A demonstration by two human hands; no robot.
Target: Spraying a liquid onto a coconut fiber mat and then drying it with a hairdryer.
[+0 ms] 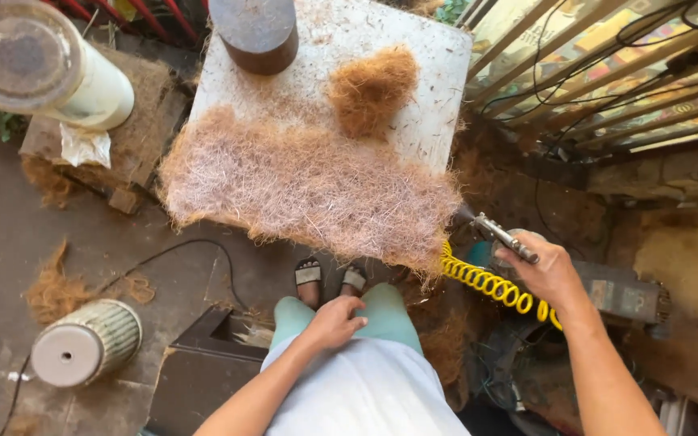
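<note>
Air gun [504,237]: metal, held low right of table [438,105], nozzle angled up-left toward fibre mat [309,187]; yellow coiled hose [490,284] trails beneath. Right hand [549,270]: fingers closed around gun. Left hand [334,321]: rests on thigh, fingers loosely curled, holding nothing. Mat: pale, spread over table's near half, front edge overhanging. Darker fibre clump [372,87] sits behind mat, just touching. Judgement: keep nozzle low-angled, sweep evenly, else loose fibres scatter; mind hose snagging overhang.
</note>
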